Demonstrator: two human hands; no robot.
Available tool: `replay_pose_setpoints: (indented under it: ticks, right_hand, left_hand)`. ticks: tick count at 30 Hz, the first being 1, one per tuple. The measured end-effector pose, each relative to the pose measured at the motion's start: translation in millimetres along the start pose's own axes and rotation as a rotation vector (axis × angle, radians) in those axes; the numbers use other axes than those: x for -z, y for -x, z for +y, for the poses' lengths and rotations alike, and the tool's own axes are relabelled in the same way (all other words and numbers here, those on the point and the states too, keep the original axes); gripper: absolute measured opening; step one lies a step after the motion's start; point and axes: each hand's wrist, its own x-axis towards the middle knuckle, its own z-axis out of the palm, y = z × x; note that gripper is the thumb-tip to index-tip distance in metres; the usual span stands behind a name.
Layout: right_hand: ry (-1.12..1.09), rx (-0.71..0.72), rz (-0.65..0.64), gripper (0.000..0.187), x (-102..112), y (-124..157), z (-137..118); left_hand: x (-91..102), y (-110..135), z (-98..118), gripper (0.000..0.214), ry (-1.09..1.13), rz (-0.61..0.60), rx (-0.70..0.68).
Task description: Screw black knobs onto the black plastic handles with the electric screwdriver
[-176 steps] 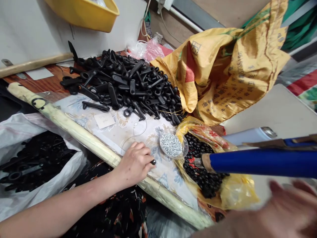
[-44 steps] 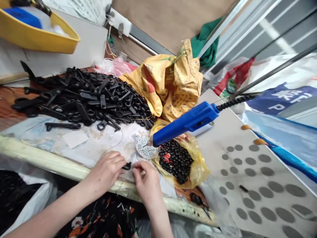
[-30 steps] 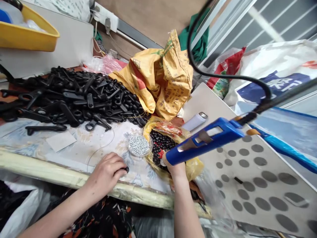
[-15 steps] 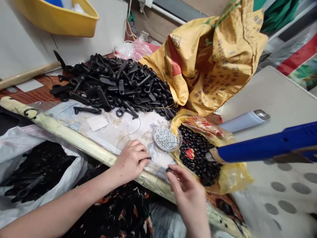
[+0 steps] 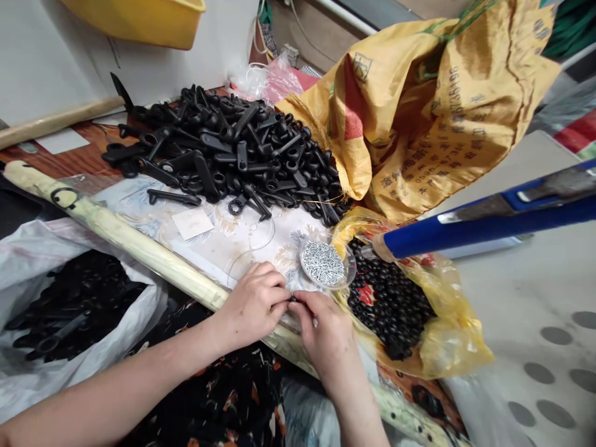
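Note:
My left hand (image 5: 256, 301) and my right hand (image 5: 326, 329) meet at the fingertips above the near edge of the work surface. Both are closed in a pinch on a small black part (image 5: 293, 298), mostly covered by the fingers. A tiny silvery bit (image 5: 315, 322) shows among my right fingers; its kind is unclear. Just beyond my hands stands a clear round dish (image 5: 350, 270) of small silver screws (image 5: 323, 262). To its right, an opened yellow plastic bag (image 5: 459, 341) holds many small black round pieces (image 5: 391, 298).
Black plastic handles (image 5: 223, 149) lie heaped at the back, beside a large yellow woven sack (image 5: 419, 124). A blue tool (image 5: 488, 214) juts in from the right. A pale pole (image 5: 139, 239) runs along the front edge. At lower left, a white bag (image 5: 144, 323) holds more black parts.
My right hand has moved left and up to meet my left hand, and the gap between their fingertips has closed. The view has shifted, and the blue tool sits higher and differently angled.

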Motion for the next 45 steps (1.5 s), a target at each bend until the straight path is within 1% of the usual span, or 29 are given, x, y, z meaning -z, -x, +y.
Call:
replay_pose_setpoints:
  ticks: [2,5,7,8,10,13,14,16,17,19,21,22,23,25,26,28,30,33,36,40,45]
  right_hand:
    - [0.095,0.002,-0.079,0.015,6,-7,-6]
    - [0.203,-0.044,-0.207,0.013,12,-17,-15]
    - [0.252,-0.089,-0.251,0.012,14,-21,-18]
    - [0.260,-0.114,-0.250,0.012,13,-22,-18]
    - [0.222,-0.165,-0.207,0.011,9,-20,-16]
    - [0.017,-0.285,-0.129,0.011,1,-9,-11]
    - [-0.058,-0.330,-0.115,0.013,0,-3,-11]
    - [-0.171,-0.371,-0.073,0.026,0,6,-15]
    - [-0.200,-0.355,-0.029,0.031,2,8,-20]
    - [-0.212,-0.263,0.116,0.030,8,2,-29]
    - [-0.149,-0.198,0.254,0.025,15,-18,-32]
    - [-0.080,-0.211,0.285,0.024,17,-31,-29]
    - [0.009,-0.266,0.276,0.023,17,-46,-25]
    - [0.183,-0.399,0.161,0.018,15,-72,-10]
    - [0.224,-0.432,0.108,0.013,12,-82,-3]
    - [0.245,-0.437,0.045,0.006,6,-93,8]
    - [0.243,-0.419,0.039,0.011,3,-94,13]
    - [0.232,-0.414,0.049,0.013,5,-86,16]
    - [0.186,-0.424,0.080,0.014,10,-80,23]
    - [0.112,-0.443,0.130,0.016,13,-79,34]
    - [0.015,-0.432,0.154,0.027,15,-78,35]
  left_hand:
    - [0.1,0,1,0.020,0.005,0.003,0.005]
    - [-0.2,0,2,0.016,0.014,0.002,0.027]
    - [-1.1,0,2,0.014,0.022,0.007,0.041]
    - [-1.7,0,1,0.014,0.027,0.011,0.045]
    - [-3.0,1,0,0.014,0.032,0.022,0.045]
    - [-3.1,1,-2,0.013,0.035,0.016,0.040]
    - [-2.1,1,-2,0.013,0.034,0.006,0.042]
    - [1.7,0,-4,0.012,0.027,-0.025,0.061]
    - [4.4,-1,-5,0.012,0.021,-0.046,0.075]
    - [10.1,-3,-6,0.009,0.009,-0.088,0.102]
    - [14.7,-5,-8,0.005,0.005,-0.110,0.113]
    - [16.1,-5,-8,0.008,0.009,-0.109,0.114]
    - [16.8,-5,-9,0.013,0.015,-0.100,0.113]
    - [16.1,-4,-10,0.024,0.030,-0.069,0.108]
    - [15.0,-3,-10,0.028,0.036,-0.052,0.104]
    - [12.4,-2,-10,0.027,0.032,-0.021,0.092]
    - [9.8,-1,-9,0.017,0.001,-0.003,0.067]
    - [7.1,0,-8,0.004,-0.065,0.007,0.028]
    - [5.4,2,-9,0.010,-0.117,0.018,0.018]
    - [4.3,5,-9,0.013,-0.164,0.053,0.023]
    - [4.9,4,-8,0.016,-0.170,0.058,0.019]
